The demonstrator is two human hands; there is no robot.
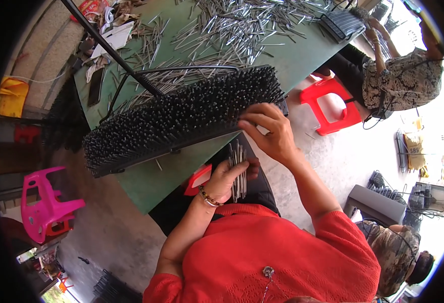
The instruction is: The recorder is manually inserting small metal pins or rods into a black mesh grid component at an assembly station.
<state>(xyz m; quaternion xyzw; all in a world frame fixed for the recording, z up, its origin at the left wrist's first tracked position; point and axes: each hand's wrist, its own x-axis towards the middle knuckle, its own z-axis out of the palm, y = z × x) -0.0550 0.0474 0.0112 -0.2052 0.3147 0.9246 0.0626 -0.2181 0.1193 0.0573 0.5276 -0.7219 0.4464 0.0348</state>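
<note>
A bundle of thin silvery metal strips (239, 183) stands roughly upright in my left hand (223, 181), its fingers wrapped round it just in front of the table's near edge. My right hand (276, 135) is at the near right side of a long black block (181, 108), densely packed with short dark bristle-like tips. The thumb and fingertips are curled together against the block's edge; what lies between them, if anything, is too small to make out. The block rests slantwise on the green table (146, 188). A black bent rod (126, 65) rises behind it.
Loose metal strips (242, 30) lie heaped across the far tabletop. A dark phone (95, 86) lies at the left edge. On the right, a person (401, 81) works beside a red stool (328, 103); another person (391, 252) is lower right. A pink stool (42, 204) stands left.
</note>
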